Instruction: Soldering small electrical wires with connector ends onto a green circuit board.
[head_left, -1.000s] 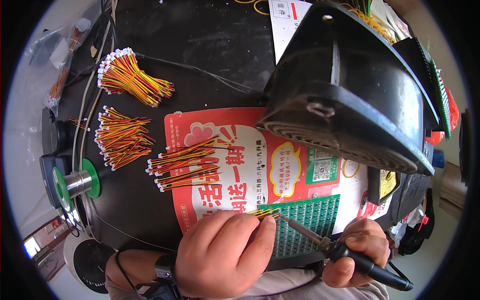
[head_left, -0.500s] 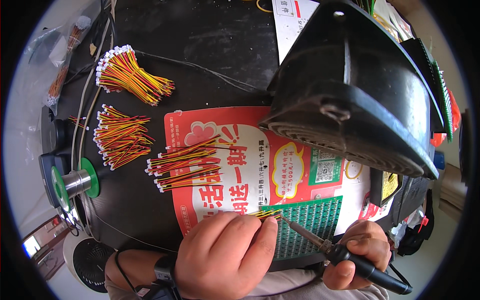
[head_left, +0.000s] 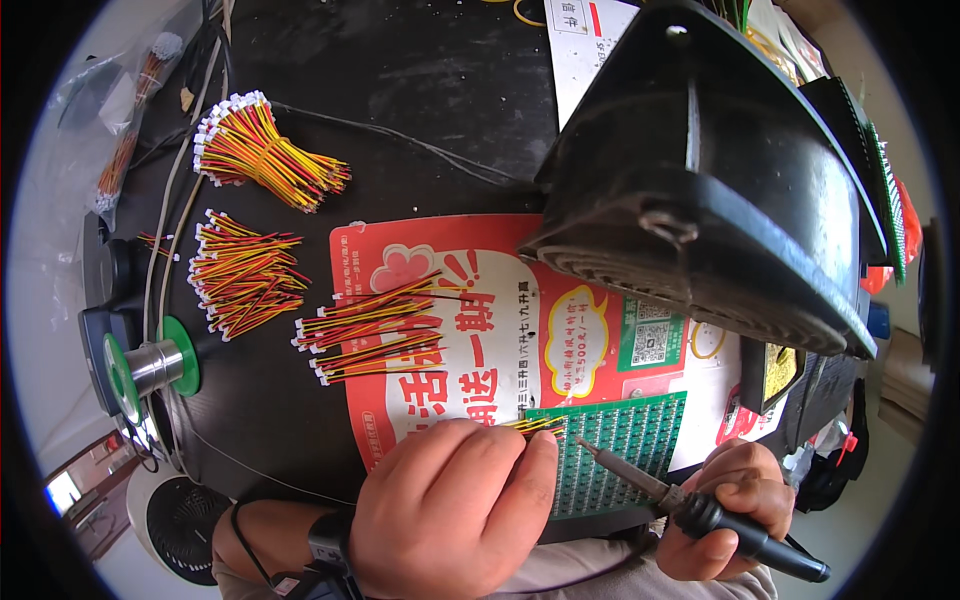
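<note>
The left hand (head_left: 450,510) still pinches a wire lead (head_left: 535,424) over the green circuit board (head_left: 620,450); the right hand (head_left: 730,510), fingers wrapped around the soldering iron (head_left: 640,480), has edged its tip closer to the joint.

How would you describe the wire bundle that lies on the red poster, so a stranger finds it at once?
Start at the red poster in the middle of the black table. On the poster's left edge lies the wire bundle, spread flat. Unlike the two other bundles, further left, it alone rests on the poster.
</note>
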